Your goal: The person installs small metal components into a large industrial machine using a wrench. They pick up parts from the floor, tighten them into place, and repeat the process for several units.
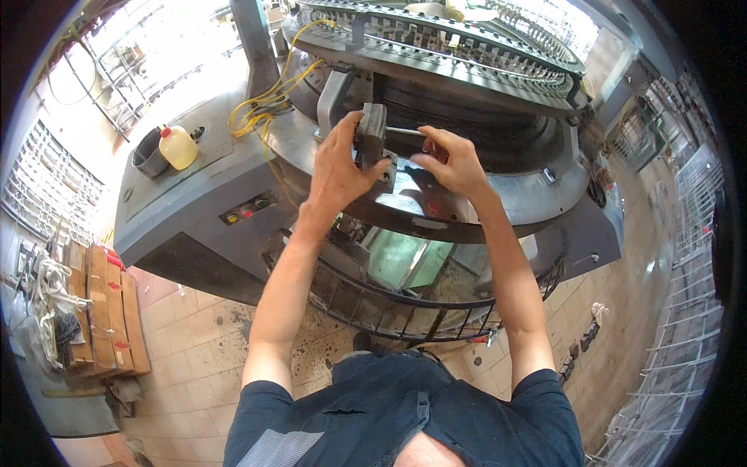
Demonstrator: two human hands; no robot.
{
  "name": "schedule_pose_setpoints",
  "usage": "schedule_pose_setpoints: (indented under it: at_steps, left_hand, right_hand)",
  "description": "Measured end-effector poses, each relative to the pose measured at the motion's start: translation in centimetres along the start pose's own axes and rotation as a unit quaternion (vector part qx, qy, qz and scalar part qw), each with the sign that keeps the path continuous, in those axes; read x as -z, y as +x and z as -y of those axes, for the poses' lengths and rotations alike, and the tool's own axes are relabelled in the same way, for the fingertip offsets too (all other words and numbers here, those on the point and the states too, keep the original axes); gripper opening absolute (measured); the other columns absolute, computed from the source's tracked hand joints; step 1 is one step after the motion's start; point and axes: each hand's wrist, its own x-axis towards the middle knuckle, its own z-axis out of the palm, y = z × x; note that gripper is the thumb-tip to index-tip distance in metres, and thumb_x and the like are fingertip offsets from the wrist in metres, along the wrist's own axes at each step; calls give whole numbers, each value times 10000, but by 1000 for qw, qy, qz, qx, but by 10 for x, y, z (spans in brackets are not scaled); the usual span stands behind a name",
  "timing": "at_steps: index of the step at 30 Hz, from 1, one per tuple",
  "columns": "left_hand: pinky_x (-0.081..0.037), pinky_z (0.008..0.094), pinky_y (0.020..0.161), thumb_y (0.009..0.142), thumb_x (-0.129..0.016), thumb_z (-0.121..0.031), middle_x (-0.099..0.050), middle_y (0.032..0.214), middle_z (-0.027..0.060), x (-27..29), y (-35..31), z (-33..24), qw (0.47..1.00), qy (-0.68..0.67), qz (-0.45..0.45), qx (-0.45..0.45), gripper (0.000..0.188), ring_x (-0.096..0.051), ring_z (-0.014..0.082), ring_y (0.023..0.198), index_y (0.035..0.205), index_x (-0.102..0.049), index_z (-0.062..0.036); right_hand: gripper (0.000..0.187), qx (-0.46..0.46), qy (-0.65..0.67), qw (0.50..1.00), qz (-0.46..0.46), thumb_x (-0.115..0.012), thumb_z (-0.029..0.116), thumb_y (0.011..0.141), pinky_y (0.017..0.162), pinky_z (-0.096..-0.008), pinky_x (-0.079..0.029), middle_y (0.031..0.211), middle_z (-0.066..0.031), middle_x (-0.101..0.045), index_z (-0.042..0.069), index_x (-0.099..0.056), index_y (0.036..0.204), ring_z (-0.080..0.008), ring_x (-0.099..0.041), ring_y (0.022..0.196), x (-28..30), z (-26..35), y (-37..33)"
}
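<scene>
My left hand point(340, 167) is closed around a dark grey metal block point(374, 128), thumb on its near side and fingers at its far left. My right hand point(453, 161) pinches the end of a thin, shiny metal rod point(405, 131), which runs left to the block. Whether the rod enters the block or only touches it, I cannot tell. Both hands are above the metal rim point(513, 199) of a large circular knitting machine. A small metal piece with a hole point(387, 173) sits on the rim just below the block.
A curved grey bracket point(333, 100) stands left of the block. Yellow cables point(257, 117) hang beside it. On the side table are a yellow bottle point(178, 148) and a dark pot point(147, 154). A black barred guard point(405, 314) curves below. Cardboard boxes point(109, 311) stand at left.
</scene>
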Motion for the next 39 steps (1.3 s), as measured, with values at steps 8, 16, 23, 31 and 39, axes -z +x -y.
schedule_pose_setpoints:
  at_steps: [8, 16, 23, 31, 39]
  left_hand:
    - [-521, 433, 1011, 703, -880, -110, -681, 1251, 219, 12, 19, 20, 996, -70, 50, -13, 780, -658, 392, 1202, 1380, -495, -61]
    - [-533, 382, 1002, 720, -878, -19, -656, 1270, 186, 0, 11, 12, 991, -125, 15, 35, 812, -666, 270, 1177, 1410, -451, -49]
    - [-565, 315, 842, 714, -881, 50, -724, 1056, 147, -32, -9, 6, 954, -223, -123, 158, 774, -716, 184, 947, 1358, -470, -74]
    - [-561, 290, 830, 683, -902, 64, -717, 1044, 118, -51, 14, 17, 966, -231, -92, 73, 765, -698, 158, 959, 1319, -498, -72]
    - [-593, 340, 914, 678, -891, 91, -655, 1202, 136, -72, 61, 42, 937, -342, 23, 72, 790, -676, 209, 1098, 1341, -488, -56]
  right_hand:
    - [374, 232, -275, 933, -3, -751, 219, 897, 607, -379, -517, 804, -109, -600, -39, -661, 1152, -270, -620, 707, 2, 10, -5]
    - [204, 75, -77, 989, -105, -695, 212, 944, 588, -440, -517, 682, -138, -628, 49, -670, 824, -346, -657, 655, -17, 24, -2]
    - [193, 102, -144, 970, -168, -701, 203, 939, 609, -451, -531, 750, -161, -689, 44, -705, 829, -360, -692, 685, -5, 9, -37]
    - [398, -176, -343, 921, -53, -765, 415, 886, 645, -455, -522, 767, -145, -699, 30, -685, 824, -328, -710, 739, 4, -31, -41]
    - [307, 142, -233, 959, -79, -812, 256, 816, 798, -422, -523, 983, -112, -704, 61, -707, 1029, -312, -660, 909, -12, -26, -23]
